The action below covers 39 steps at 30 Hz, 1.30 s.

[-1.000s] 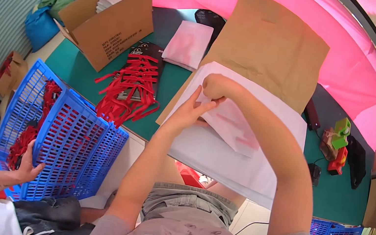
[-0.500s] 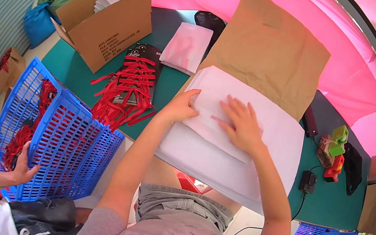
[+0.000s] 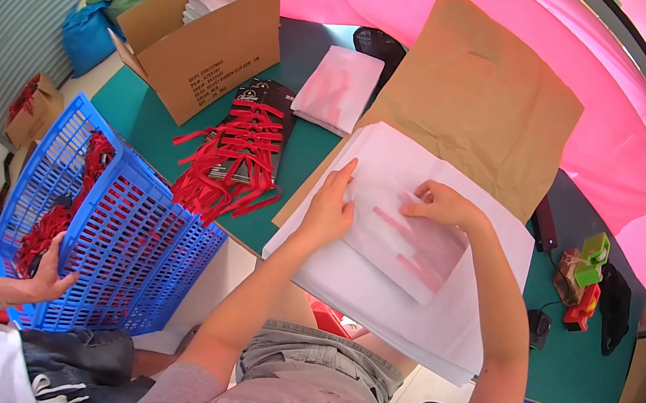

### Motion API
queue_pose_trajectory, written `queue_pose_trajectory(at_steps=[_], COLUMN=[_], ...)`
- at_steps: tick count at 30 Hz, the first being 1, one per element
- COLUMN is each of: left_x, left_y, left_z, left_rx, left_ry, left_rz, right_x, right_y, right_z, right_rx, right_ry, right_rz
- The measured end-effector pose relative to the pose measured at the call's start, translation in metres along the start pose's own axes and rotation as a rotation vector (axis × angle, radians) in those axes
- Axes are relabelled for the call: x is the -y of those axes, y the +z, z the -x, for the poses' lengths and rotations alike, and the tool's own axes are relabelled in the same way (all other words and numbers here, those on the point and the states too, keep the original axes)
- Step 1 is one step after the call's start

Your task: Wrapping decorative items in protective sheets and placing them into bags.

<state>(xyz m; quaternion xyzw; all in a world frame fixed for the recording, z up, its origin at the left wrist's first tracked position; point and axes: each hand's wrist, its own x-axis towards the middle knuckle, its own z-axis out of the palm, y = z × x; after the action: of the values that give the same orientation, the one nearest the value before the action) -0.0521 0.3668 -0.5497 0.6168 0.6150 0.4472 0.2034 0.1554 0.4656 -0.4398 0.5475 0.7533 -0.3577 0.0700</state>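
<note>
A folded packet of thin white paper (image 3: 408,254), with red strips showing through it, lies on a stack of larger white sheets (image 3: 302,275). My left hand (image 3: 328,209) rests along the packet's left side, fingers stretched out and thumb apart. Over the packet's upper edge, my right hand (image 3: 449,205) has its fingers bent, thumb and forefinger closed on the thin paper. Beyond the stack lies a large sheet of brown paper (image 3: 485,101), which also shows under its left edge.
Black cards with red ribbon bows (image 3: 237,153) lie left of the stack, near a finished-looking white packet (image 3: 338,84) and a cardboard box (image 3: 202,53). At left, another person's hand (image 3: 50,275) touches a blue basket (image 3: 137,239). A green tape dispenser (image 3: 592,257) sits right.
My right hand has gone from lying flat and spread on the packet to a pinch at its upper edge. Red strips now show more plainly through the paper. The whole view has shifted slightly.
</note>
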Motion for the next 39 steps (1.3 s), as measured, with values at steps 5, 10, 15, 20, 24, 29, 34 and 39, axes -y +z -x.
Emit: queue_pose_trajectory(at_steps=[5,10,15,20,24,29,34,39], left_x=[-0.003,0.004,-0.015,-0.004,0.042,0.101,0.079,0.131], left_y=[-0.017,-0.034,-0.045,-0.053,-0.074,-0.091,-0.098,-0.187], left_z=[-0.004,-0.009,-0.023,-0.08,-0.162,-0.202,-0.203,-0.178], left_rx=[0.137,-0.185,-0.36,-0.109,-0.208,-0.179,-0.312,0.05], left_ry=[-0.163,-0.174,-0.468,-0.485,-0.429,-0.463,-0.252,-0.52], left_rz=[0.168,0.462,1.155,0.926,0.919,0.488,-0.305,-0.727], right_x=[-0.007,-0.013,0.038,0.072,0.079,0.055,-0.016,-0.039], right_y=[-0.006,-0.003,0.009,0.007,0.002,0.021,0.022,0.022], right_z=[-0.019,-0.017,-0.03,-0.089,-0.128,-0.106,-0.072,-0.022], right_rx=[0.297,0.161,-0.196,-0.277,-0.263,-0.273,-0.293,-0.288], right_ry=[-0.007,-0.089,0.006,-0.071,-0.153,-0.229,-0.199,-0.227], right_rz=[-0.202,-0.437,-0.988,-1.091,-1.232,-1.076,-1.023,-0.966])
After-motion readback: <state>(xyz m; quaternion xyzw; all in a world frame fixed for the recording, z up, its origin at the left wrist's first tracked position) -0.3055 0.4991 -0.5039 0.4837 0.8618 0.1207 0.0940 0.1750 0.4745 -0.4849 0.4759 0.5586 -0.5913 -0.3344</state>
